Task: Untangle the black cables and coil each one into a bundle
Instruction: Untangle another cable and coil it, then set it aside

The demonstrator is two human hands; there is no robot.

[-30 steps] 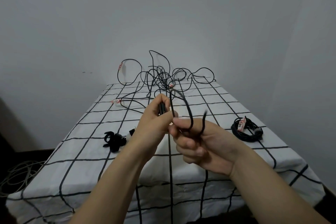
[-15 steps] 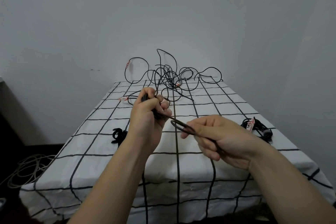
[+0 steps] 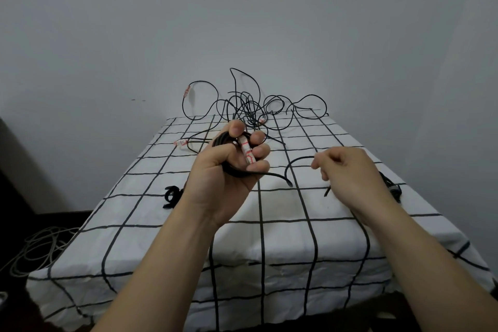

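Left grip (image 3: 231,167) clutching coil (image 3: 239,173) with red-printed tag (image 3: 246,152), unreadable, right grip (image 3: 347,170) pinching its tail (image 3: 289,184), tangle (image 3: 250,105) upper centre, worktop's (image 3: 161,224) far edge

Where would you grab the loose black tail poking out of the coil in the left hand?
Probably pinch the tail near its free tip, coming from the right: it juts rightward past the left hand, whose fingers wrap the coil, while the right hand, pinching a thin strand, is close on that side.
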